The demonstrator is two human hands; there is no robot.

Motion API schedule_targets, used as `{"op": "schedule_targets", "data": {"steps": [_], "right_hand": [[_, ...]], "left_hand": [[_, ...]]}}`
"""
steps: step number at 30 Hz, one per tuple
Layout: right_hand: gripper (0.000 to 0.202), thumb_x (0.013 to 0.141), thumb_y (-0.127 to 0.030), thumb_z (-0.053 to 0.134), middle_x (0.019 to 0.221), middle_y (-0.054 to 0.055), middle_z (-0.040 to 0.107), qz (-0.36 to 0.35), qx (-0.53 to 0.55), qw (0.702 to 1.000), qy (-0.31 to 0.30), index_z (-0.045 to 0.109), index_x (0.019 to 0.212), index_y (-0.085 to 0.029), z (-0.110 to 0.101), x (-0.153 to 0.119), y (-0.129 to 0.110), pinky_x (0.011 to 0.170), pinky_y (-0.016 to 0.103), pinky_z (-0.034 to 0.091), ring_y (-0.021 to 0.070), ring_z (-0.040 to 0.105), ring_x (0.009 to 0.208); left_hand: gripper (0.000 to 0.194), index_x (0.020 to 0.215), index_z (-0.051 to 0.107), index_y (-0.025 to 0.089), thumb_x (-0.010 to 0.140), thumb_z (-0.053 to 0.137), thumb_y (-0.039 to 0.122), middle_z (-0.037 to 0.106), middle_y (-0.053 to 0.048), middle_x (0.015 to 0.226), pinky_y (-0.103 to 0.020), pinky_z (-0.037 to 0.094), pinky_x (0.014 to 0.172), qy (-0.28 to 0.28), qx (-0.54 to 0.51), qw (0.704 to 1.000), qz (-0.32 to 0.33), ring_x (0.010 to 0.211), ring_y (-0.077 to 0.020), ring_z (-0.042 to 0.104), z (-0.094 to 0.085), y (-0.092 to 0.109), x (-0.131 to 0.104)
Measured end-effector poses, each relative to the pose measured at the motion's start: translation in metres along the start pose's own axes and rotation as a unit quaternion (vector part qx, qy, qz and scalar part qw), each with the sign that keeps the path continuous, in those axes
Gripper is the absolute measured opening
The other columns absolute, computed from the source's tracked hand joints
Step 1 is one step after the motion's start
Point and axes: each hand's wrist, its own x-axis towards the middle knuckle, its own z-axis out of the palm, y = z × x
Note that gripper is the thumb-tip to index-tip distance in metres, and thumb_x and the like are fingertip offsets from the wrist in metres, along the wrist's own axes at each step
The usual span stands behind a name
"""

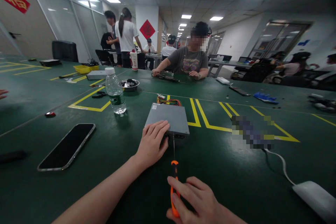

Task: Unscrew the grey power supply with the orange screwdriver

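Across a green, yellow-lined desk (223, 182), at center: a gray metal box (170, 117), wires (172, 102) bundled at its far edge. Farther left, an upright plastic bottle (114, 89). Near, set apart: left hand (154, 142) laid open over the box's near left corner, right hand (195, 196) wrapped around an orange-and-black screwdriver (175, 169), shaft reaching the near face.

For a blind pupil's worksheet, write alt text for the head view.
The right hand holds an orange-and-black screwdriver at the near edge of a grey rectangular metal box on a green table; the left hand rests on the box.
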Motion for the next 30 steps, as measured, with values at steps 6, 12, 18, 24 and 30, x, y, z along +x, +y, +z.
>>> {"op": "schedule_targets", "data": {"steps": [6,12,18,24,30], "right_hand": [[0.019,0.09,-0.032,0.048,0.096,0.011,0.067,0.009,0.014,1.0,-0.024,0.057,0.092,-0.016,-0.002,0.0,0.0,0.077,0.026,0.048,0.0146,0.062,0.092],[0.017,0.087,-0.028,0.052,0.101,0.011,0.065,0.0,0.008,0.999,-0.046,0.059,0.1,-0.019,-0.002,0.002,0.0,0.072,0.026,0.048,0.0113,0.063,0.071],[0.009,0.084,-0.024,0.055,0.108,0.013,0.064,0.003,0.026,0.999,-0.044,0.056,0.088,-0.016,0.004,-0.01,0.002,0.071,0.026,0.048,0.0131,0.062,0.078],[0.024,0.087,-0.031,0.051,0.101,0.01,0.065,0.004,-0.003,0.998,-0.066,0.055,0.108,-0.021,-0.006,0.003,0.001,0.076,0.027,0.049,0.0144,0.062,0.088],[0.008,0.085,-0.025,0.055,0.104,0.012,0.066,0.01,0.022,1.0,-0.007,0.055,0.087,-0.017,-0.001,-0.009,0.004,0.07,0.024,0.049,0.0097,0.063,0.071]], "left_hand": [[0.037,0.121,0.046,0.021,0.084,0.046,0.021,0.053,-0.006,0.127,-0.039,0.029,0.097,0.003,-0.007,1.0,-0.004,0.119,-0.0207,0.045,-0.001,0.001,0.001],[0.036,0.12,0.047,0.022,0.084,0.046,0.021,0.053,-0.006,0.127,-0.04,0.028,0.096,0.003,-0.01,1.0,-0.008,0.118,-0.0209,0.044,0.0,0.002,0.001],[0.036,0.12,0.046,0.022,0.084,0.046,0.021,0.053,-0.005,0.127,-0.039,0.028,0.097,-0.002,-0.009,1.0,-0.012,0.119,-0.0202,0.043,0.001,0.002,0.001],[0.036,0.119,0.047,0.022,0.083,0.047,0.021,0.054,-0.006,0.126,-0.041,0.028,0.097,0.003,-0.011,1.0,-0.014,0.118,-0.0218,0.044,0.002,0.002,0.0],[0.036,0.12,0.047,0.022,0.083,0.047,0.022,0.054,-0.006,0.126,-0.041,0.028,0.097,0.001,-0.008,1.0,-0.013,0.118,-0.022,0.044,0.001,0.002,0.0]]}}
